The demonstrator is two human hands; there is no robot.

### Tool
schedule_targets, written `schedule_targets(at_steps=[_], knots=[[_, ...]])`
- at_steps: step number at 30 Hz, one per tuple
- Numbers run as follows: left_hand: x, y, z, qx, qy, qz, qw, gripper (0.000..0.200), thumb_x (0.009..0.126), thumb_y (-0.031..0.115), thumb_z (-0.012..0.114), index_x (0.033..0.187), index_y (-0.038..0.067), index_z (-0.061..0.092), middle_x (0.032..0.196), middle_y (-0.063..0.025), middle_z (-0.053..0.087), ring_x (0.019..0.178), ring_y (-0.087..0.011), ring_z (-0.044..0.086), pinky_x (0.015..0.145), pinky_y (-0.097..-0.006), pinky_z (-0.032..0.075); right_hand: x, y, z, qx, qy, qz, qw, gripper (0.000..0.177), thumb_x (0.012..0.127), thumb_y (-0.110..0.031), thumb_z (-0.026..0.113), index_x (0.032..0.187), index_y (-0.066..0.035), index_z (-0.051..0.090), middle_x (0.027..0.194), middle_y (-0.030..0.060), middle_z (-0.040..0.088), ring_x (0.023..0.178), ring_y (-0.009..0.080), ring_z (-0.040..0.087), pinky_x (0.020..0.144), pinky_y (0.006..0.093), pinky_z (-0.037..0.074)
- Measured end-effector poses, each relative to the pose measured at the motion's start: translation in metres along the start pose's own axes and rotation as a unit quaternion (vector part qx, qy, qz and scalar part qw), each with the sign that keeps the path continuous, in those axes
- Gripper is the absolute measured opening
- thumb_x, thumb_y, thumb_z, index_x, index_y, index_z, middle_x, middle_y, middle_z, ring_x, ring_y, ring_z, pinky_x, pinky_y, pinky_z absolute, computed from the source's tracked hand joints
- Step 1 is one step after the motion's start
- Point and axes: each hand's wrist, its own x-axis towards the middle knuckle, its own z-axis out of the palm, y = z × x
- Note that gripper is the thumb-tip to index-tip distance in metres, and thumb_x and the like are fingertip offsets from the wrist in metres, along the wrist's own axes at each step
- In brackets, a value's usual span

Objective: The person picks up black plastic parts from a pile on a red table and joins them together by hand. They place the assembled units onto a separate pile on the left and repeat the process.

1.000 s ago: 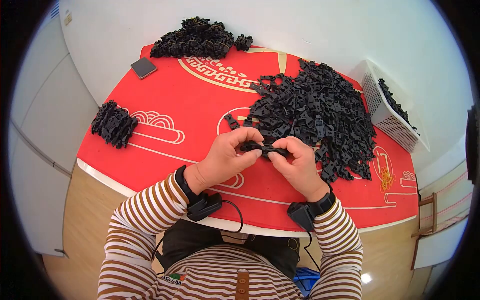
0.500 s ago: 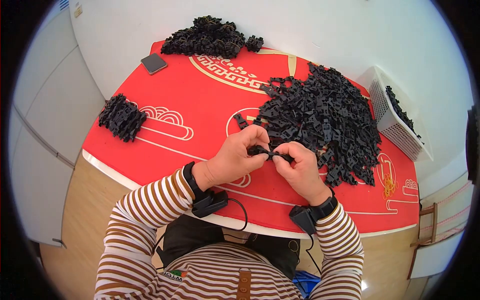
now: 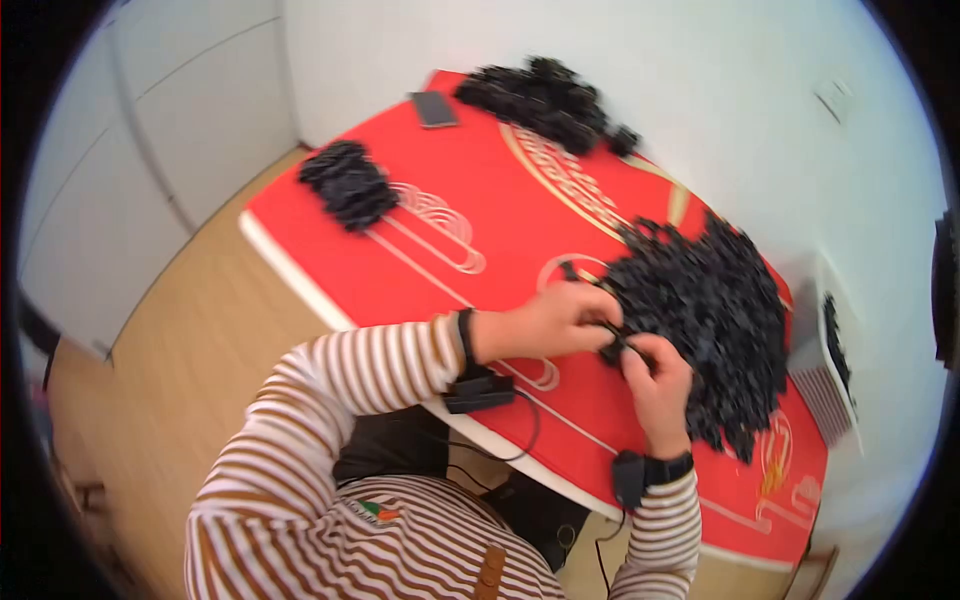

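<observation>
My left hand (image 3: 548, 322) and my right hand (image 3: 655, 378) meet over the red table (image 3: 480, 200), both pinching a small black plastic part (image 3: 617, 337) between their fingertips. The picture is blurred and tilted. Right behind the hands lies a big heap of loose black plastic parts (image 3: 715, 310). Both wrists wear black bands with small devices and cables.
A small pile of black parts (image 3: 350, 182) sits near the table's left edge, and another pile of black parts (image 3: 550, 95) at the far end, beside a dark phone (image 3: 433, 108). A white basket (image 3: 825, 375) with black parts stands at the right. Wooden floor lies to the left.
The view has swung and tilted sharply, so the table now runs diagonally and looks blurred. Both hands still hold the black part together beside the big heap.
</observation>
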Motion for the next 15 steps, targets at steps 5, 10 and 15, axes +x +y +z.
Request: schedule_targets(at_steps=[5,10,15], knots=[[0.000,-0.001,0.004,-0.042,-0.012,-0.015,0.999,0.018,0.078,0.006,0.065,0.093,0.002,0.057,0.078,-0.0031,0.054,0.069,-0.0080,0.053,0.059,-0.0236,0.045,-0.003,-0.004,-0.001,-0.037,0.000,-0.015,0.999,0.007,0.076,0.000,0.061,0.081,0.001,0.058,0.071,0.0052,0.052,0.062,0.0120,0.049,0.057,0.0250,0.040],[-0.001,-0.002,0.004,-0.048,-0.010,-0.036,0.998,0.014,0.078,0.005,0.065,0.089,0.001,0.056,0.073,-0.0019,0.053,0.064,-0.0064,0.052,0.055,-0.0228,0.044,-0.002,0.009,0.001,-0.010,0.004,-0.037,0.999,0.017,0.079,0.000,0.061,0.095,0.001,0.058,0.081,0.0050,0.053,0.068,0.0106,0.051,0.060,0.0241,0.042],[-0.005,-0.004,0.009,-0.133,0.004,-0.097,0.986,0.011,0.081,0.004,0.062,0.087,0.002,0.053,0.069,0.0004,0.054,0.059,-0.0047,0.051,0.052,-0.0208,0.043,-0.003,0.004,-0.001,0.061,0.011,0.022,0.998,0.032,0.082,-0.001,0.060,0.113,0.000,0.052,0.093,0.0060,0.054,0.074,0.0108,0.052,0.064,0.0238,0.045]])
